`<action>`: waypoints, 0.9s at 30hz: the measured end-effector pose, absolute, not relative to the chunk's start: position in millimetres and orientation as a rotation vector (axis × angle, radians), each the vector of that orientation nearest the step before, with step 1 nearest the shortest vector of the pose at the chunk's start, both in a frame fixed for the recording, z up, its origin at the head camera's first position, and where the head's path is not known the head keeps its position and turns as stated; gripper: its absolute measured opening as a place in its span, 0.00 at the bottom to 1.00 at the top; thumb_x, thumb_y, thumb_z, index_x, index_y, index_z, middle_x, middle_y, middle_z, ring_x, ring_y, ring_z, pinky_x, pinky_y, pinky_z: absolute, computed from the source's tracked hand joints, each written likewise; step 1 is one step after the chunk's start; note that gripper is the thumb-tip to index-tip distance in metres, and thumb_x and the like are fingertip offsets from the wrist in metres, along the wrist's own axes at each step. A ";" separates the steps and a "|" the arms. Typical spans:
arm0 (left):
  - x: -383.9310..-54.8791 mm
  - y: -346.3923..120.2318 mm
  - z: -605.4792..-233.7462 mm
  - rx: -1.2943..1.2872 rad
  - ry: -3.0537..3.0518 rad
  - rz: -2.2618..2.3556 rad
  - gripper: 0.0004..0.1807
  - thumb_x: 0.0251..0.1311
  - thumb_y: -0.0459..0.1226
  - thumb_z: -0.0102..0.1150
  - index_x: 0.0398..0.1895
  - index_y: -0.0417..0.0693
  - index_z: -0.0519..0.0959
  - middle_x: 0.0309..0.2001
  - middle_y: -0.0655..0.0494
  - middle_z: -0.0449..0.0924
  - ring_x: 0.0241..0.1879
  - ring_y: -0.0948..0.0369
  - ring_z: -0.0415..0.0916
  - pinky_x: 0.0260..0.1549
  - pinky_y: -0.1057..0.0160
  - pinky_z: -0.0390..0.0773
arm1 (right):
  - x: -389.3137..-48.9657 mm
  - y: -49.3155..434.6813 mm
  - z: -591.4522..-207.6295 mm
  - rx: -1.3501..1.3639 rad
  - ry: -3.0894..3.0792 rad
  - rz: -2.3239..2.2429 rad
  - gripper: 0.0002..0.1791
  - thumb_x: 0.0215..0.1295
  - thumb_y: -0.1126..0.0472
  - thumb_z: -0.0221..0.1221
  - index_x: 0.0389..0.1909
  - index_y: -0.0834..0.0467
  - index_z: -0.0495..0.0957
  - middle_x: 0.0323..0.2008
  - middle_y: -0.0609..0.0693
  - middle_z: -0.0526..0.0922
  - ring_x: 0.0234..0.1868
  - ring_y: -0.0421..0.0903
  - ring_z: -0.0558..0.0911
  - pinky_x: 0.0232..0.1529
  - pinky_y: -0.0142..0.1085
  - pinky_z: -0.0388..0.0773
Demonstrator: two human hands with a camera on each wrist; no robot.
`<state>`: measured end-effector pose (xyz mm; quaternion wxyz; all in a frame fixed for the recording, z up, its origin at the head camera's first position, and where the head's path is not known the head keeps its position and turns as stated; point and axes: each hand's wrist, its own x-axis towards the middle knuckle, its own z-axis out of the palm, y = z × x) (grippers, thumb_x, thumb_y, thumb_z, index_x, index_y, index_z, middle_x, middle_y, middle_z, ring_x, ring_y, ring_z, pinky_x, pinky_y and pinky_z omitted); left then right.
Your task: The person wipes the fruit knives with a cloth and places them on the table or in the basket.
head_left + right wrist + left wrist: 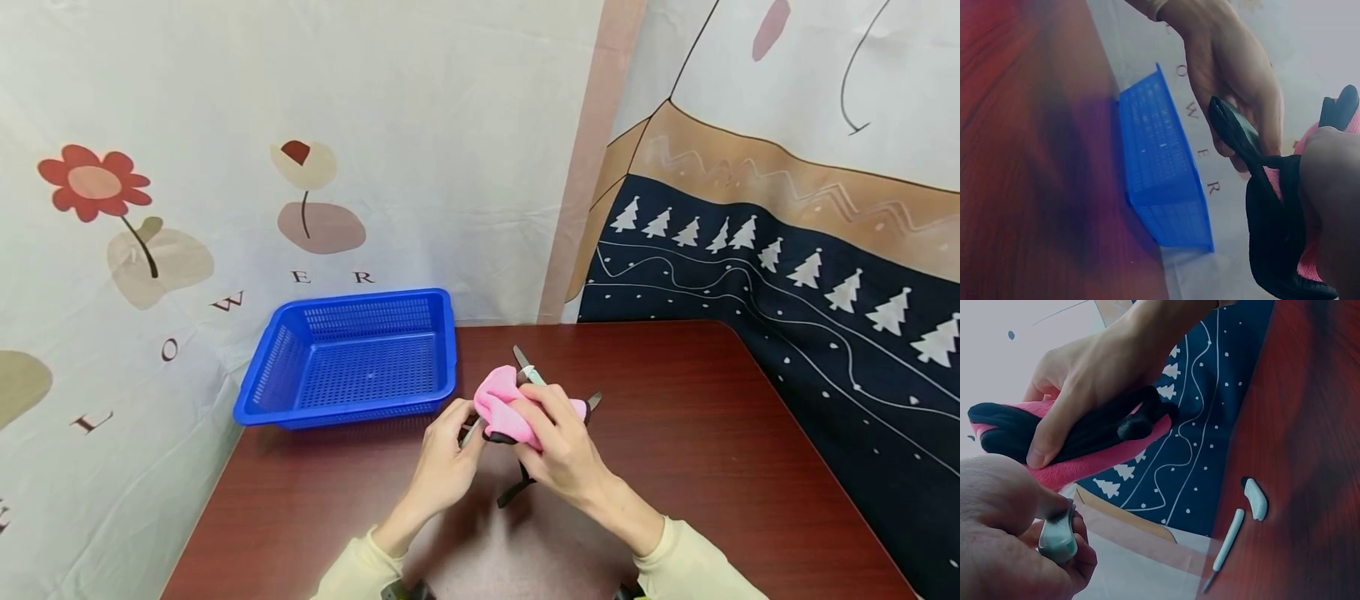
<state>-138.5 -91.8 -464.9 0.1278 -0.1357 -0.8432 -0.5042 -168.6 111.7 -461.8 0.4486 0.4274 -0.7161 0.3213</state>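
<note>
My right hand [562,450] grips a bunched pink fleecy cloth [497,400] with black trim, and a black strap [514,493] hangs below it. The left wrist view shows black folds [1079,434] along the pink fabric, under the right thumb. Close by on the left, my left hand [442,458] holds a pale, smooth utensil handle [1059,542] in curled fingers. Its far end is hidden near the cloth. Beyond the hands, a pale-handled knife [531,371] lies on the table. Another blade tip [595,400] pokes out from behind the right hand.
A blue perforated plastic basket [371,358] stands at the back left of the dark red-brown table [675,433]. Behind the table hang a flower-printed white cloth [450,150] and a navy cloth with white trees [817,333].
</note>
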 end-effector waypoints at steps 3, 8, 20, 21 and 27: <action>-137.9 -92.8 -464.9 -0.394 -2.460 -1.466 0.09 0.75 0.29 0.64 0.47 0.50 0.89 0.40 0.59 0.86 0.41 0.64 0.83 0.45 0.63 0.85 | -167.1 109.9 -464.0 1.074 -1.790 0.790 0.13 0.81 0.61 0.59 0.51 0.65 0.87 0.51 0.63 0.86 0.48 0.57 0.84 0.50 0.44 0.85; -136.8 -94.0 -463.9 -0.401 -2.463 -1.493 0.09 0.72 0.28 0.64 0.41 0.52 0.87 0.35 0.61 0.81 0.37 0.68 0.76 0.38 0.67 0.78 | -166.1 110.0 -466.8 1.079 -1.832 0.778 0.14 0.82 0.59 0.58 0.54 0.64 0.87 0.53 0.62 0.86 0.50 0.57 0.84 0.52 0.44 0.84; -134.5 -95.2 -462.2 -0.433 -2.452 -1.563 0.07 0.77 0.33 0.66 0.51 0.47 0.90 0.41 0.57 0.88 0.41 0.66 0.82 0.43 0.67 0.82 | -170.4 116.6 -462.7 1.029 -1.840 0.754 0.12 0.81 0.61 0.61 0.53 0.65 0.87 0.53 0.63 0.86 0.49 0.58 0.84 0.51 0.45 0.85; -134.4 -95.3 -462.2 -0.434 -2.455 -1.569 0.07 0.77 0.33 0.66 0.52 0.47 0.90 0.41 0.57 0.88 0.41 0.66 0.82 0.43 0.67 0.82 | -171.2 117.8 -462.8 1.020 -1.843 0.755 0.13 0.82 0.60 0.60 0.53 0.65 0.87 0.53 0.63 0.86 0.49 0.58 0.84 0.51 0.45 0.85; -134.4 -96.7 -464.0 -0.458 -2.465 -1.587 0.08 0.78 0.33 0.67 0.54 0.49 0.90 0.40 0.58 0.86 0.38 0.65 0.79 0.39 0.68 0.79 | -175.4 126.0 -465.0 0.969 -1.871 0.770 0.14 0.73 0.66 0.66 0.55 0.65 0.87 0.54 0.63 0.86 0.49 0.57 0.84 0.48 0.45 0.85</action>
